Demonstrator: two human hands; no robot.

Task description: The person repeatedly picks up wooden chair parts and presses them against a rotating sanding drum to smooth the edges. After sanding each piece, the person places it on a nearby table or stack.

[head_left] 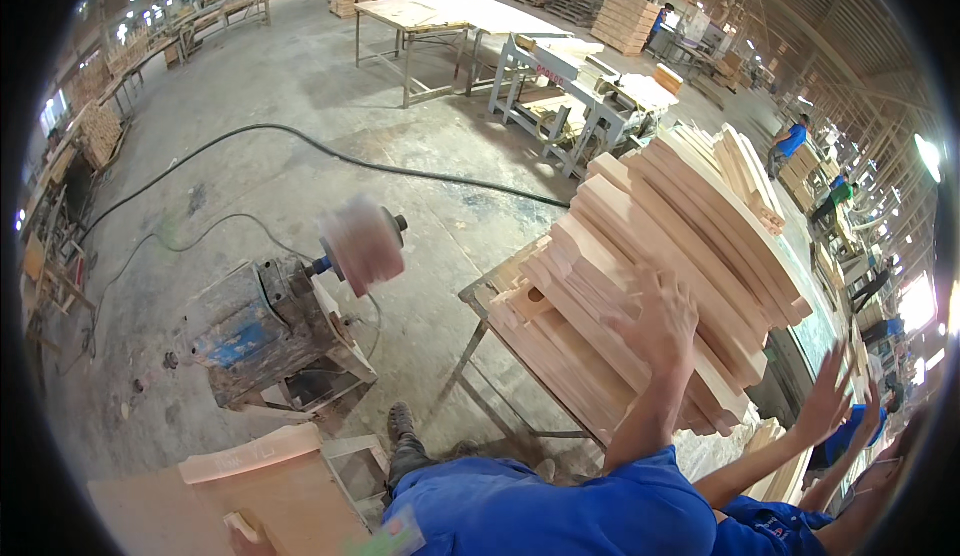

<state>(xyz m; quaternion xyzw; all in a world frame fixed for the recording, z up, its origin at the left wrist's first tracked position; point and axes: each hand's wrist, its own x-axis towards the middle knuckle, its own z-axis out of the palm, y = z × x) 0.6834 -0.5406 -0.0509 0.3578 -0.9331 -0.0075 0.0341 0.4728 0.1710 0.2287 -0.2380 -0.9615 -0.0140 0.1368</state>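
Note:
My right hand (662,318) is raised with its fingers spread and holds nothing. It appears in front of a stack of pale curved wooden pieces (690,226) on a table; I cannot tell whether it touches them. At the bottom left, a blurred brown shape that looks like part of my left hand (252,544) is beside a small pale piece (240,524), over a flat wooden panel (150,501). Its fingers do not show clearly. A curved wooden piece (250,454) with handwriting lies on that panel.
A blurred sanding drum (362,246) sits on the shaft of a blue-grey motor (250,321). A black cable (330,152) crosses the concrete floor. At the right, a co-worker in blue raises open hands (826,398) close by. Worktables (440,11) stand farther back.

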